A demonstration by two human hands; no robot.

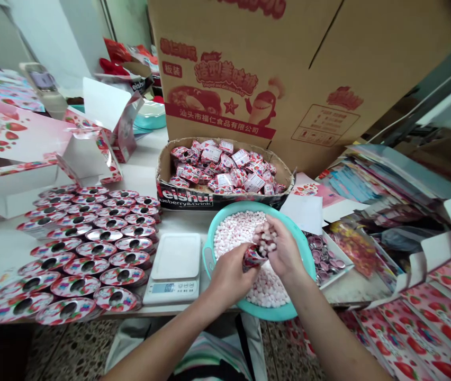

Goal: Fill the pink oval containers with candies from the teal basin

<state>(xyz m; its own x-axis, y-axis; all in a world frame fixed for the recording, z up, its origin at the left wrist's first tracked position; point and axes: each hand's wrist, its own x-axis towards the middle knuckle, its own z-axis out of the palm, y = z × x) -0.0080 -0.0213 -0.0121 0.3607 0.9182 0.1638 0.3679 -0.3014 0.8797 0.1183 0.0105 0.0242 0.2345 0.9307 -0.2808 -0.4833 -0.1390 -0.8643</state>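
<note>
Two half-closed hands point(229, 272) point(286, 253) hold a packet point(252, 256) and candies point(265, 241).

This looks like a small candy-packing workshop: rows of identical little containers point(86, 266), a digital scale point(176, 259) and a basin point(309, 259) of loose candies point(268, 293) crowd one surface point(146, 153), with a big printed shipping carton point(285, 63) standing behind.

Head-worn view, facing forward, angled down, close over table point(140, 172)
</note>
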